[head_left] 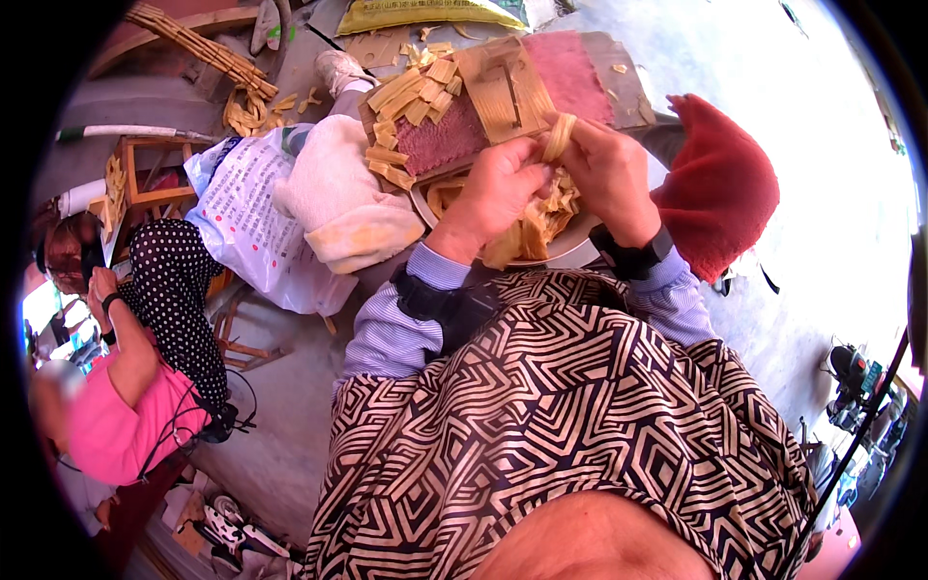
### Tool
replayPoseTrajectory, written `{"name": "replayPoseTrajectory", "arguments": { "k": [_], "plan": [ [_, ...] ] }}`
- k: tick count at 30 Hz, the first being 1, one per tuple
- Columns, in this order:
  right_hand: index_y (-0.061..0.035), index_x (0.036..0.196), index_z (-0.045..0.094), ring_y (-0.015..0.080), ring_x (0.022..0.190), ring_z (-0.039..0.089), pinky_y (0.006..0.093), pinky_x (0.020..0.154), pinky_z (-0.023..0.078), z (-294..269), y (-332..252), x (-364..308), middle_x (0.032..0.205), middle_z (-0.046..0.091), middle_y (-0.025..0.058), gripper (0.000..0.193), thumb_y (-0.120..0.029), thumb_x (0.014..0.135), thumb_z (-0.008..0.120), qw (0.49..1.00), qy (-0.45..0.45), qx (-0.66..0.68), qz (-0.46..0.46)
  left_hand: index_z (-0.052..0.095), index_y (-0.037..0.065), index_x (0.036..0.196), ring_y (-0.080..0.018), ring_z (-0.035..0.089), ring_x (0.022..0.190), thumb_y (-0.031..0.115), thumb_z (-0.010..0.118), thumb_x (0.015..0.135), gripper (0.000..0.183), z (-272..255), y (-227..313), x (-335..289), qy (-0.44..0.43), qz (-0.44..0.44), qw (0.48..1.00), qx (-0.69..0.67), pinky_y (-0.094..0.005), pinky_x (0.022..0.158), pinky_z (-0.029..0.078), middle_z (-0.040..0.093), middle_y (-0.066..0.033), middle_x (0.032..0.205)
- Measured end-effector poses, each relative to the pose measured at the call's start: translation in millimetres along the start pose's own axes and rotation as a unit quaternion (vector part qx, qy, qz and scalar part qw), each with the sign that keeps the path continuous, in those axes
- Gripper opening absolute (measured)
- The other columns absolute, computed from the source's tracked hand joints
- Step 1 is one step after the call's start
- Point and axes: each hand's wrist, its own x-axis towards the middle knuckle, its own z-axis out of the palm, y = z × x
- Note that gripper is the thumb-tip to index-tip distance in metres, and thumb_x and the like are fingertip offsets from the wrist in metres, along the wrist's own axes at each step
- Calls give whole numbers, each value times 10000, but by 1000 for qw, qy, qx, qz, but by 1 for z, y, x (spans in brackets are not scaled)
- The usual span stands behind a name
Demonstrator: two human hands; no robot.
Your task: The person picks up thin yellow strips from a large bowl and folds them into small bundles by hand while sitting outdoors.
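A looped, pale yellow flat strip (559,138) stands up between my two hands. My right hand (611,176) pinches it with closed fingers. My left hand (496,189) comes in from the other side, thumb and fingers closed at the strip's lower end. Below them, a round light-coloured basin (588,255) on my lap holds curled yellow strips (530,235), partly hidden by my hands. Just beyond lies a board covered with red-pink cloth (568,70). On it rest a wooden plate (491,79) with a dark metal bar and several short, flat yellow pieces (418,94).
A pale towel (350,198) covers my left knee, a red cloth (720,184) my right. At left, a person in a pink top (145,411) sits beside a white plastic bag (266,217) and a wooden stool (155,164). A bundle of sticks (203,50) lies far left.
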Motion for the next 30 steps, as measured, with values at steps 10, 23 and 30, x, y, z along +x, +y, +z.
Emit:
{"name": "replayPoseTrajectory", "arguments": {
  "k": [10,23,30],
  "plan": [
    [-41,1067,652,126,926,605,313,903,460,19,21,-21,995,667,25,281,-278,954,551,583,-189,723,317,611,16,1114,-288,596,951,7,613,797,317,3,-6,-1,101,333,861,372,-350,788,499,661,-125,973],
    [-11,870,667,189,953,560,273,784,478,11,5,-12,1118,547,92,105,8,769,687,972,136,192,2,609,-16,908,-45,441,595,147,479,967,216,13,-3,-6,113,41,989,83,-222,542,383,526,33,717],
    [-20,1080,635,187,1019,571,269,839,481,2,27,-6,1153,556,94,260,-42,823,669,904,23,405,132,605,24,888,-243,586,612,101,557,897,91,-15,-3,-40,117,141,913,364,-333,547,457,591,-84,718]
  ]
}}
